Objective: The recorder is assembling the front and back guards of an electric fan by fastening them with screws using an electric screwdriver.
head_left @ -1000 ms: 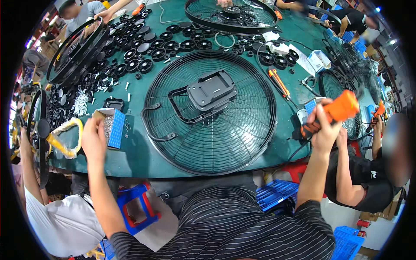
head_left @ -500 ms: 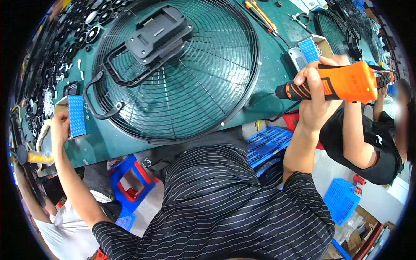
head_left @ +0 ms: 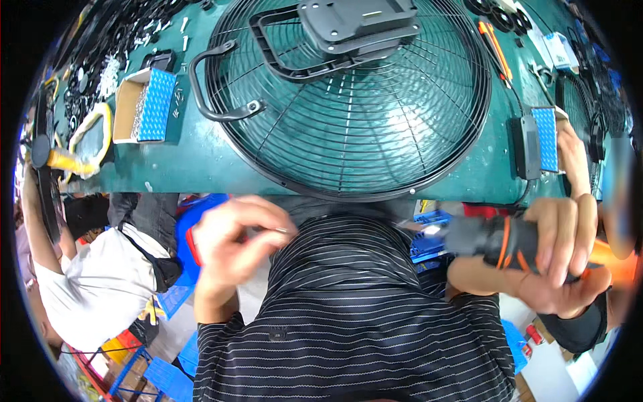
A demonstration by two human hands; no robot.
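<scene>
My right hand point(head_left: 559, 248) is wrapped round an orange and black electric screwdriver point(head_left: 516, 244), held in front of the table edge with its bit pointing left. Smeared by motion, my left hand point(head_left: 238, 238) is raised before my body with thumb and finger pinched. A small metal screw point(head_left: 273, 230) shows at those fingertips. Between and beyond both hands lies a round black wire fan guard point(head_left: 348, 141), flat on the table. A black plastic housing point(head_left: 362, 27) is on top of it, and a curved black handle point(head_left: 201, 87) lies at its left side.
A blue-patterned box of screws point(head_left: 157, 104) stands on the green table point(head_left: 181, 177) at the left. Near the right edge, another person's hand point(head_left: 573, 157) is beside a second blue box point(head_left: 547, 137) and a grey power adapter point(head_left: 527, 147). Another person in white point(head_left: 94, 281) sits at the left.
My left hand has left the screw box and come to the middle with a screw. My right hand has lowered the screwdriver toward me. The whole view has shifted.
</scene>
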